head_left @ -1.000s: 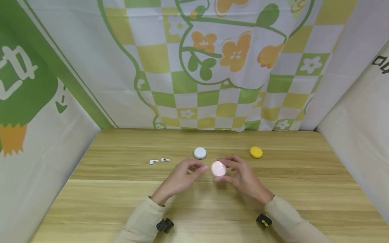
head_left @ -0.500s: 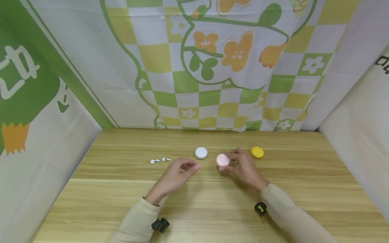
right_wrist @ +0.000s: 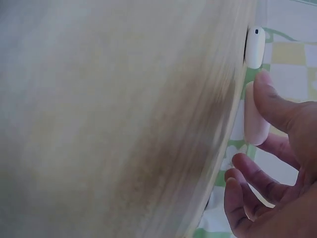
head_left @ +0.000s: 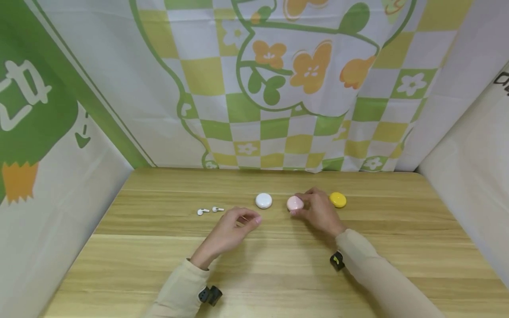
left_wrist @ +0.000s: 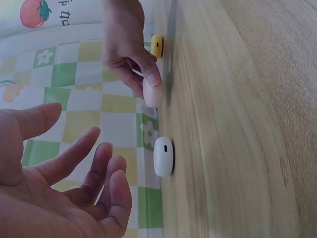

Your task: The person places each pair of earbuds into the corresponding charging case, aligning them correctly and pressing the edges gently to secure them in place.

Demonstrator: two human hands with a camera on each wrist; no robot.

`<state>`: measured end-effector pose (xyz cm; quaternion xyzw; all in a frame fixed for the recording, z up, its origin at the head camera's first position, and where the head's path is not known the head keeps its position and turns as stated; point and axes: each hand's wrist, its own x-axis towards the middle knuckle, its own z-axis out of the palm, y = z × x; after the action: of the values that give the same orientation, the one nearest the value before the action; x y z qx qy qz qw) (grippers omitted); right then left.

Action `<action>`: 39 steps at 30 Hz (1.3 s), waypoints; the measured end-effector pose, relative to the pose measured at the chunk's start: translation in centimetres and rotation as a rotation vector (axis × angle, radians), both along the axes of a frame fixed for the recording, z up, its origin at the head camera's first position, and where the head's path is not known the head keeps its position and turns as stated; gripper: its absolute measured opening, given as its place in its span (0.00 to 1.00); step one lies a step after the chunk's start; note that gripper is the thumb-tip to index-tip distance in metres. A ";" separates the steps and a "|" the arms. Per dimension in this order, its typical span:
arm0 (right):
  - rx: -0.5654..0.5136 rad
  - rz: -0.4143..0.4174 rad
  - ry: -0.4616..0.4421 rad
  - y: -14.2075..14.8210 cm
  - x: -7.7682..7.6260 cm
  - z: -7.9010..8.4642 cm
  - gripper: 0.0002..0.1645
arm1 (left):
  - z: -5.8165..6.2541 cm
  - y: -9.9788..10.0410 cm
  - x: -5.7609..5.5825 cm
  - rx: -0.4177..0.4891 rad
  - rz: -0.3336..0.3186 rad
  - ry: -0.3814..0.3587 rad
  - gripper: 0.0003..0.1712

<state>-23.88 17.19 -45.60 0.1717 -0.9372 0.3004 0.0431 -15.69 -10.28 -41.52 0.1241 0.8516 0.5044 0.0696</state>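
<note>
My right hand (head_left: 319, 211) pinches a pink round earbud case (head_left: 295, 203) between thumb and fingers. In the right wrist view the pink case (right_wrist: 255, 115) is on edge to the camera, slightly off the tabletop. To its left on the table sits a white round earbud case (head_left: 263, 201) with a small dark port, plain in the left wrist view. A yellow round case (head_left: 338, 200) lies just right of my right hand. My left hand (head_left: 232, 229) hovers over the table in front of the white case, fingers loosely bent, holding nothing.
Two white earbuds (head_left: 209, 211) lie on the wooden table (head_left: 159, 260), left of the white case. A checked, flower-printed curtain (head_left: 278, 132) hangs along the table's back edge. Printed cloth walls stand at both sides.
My right hand has carried the pink case away from me and to the right, down toward the table between the white and yellow cases. My left hand has drawn back slightly left.
</note>
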 end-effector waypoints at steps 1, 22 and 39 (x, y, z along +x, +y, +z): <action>0.009 -0.004 0.002 0.1 -0.1 0.0 0.36 | 0.0 0.0 0.0 -0.001 -0.002 -0.001 0.16; 0.080 -0.093 0.031 0.5 -0.9 -0.3 0.32 | -0.1 0.3 0.1 0.012 -0.019 0.011 0.17; 0.066 -0.063 0.079 0.0 -0.6 0.2 0.40 | 0.0 -0.2 0.1 0.002 0.007 0.007 0.16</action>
<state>-24.52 17.19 -45.38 0.1554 -0.9491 0.2609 0.0838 -15.60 -10.45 -41.51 0.1230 0.8519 0.5050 0.0646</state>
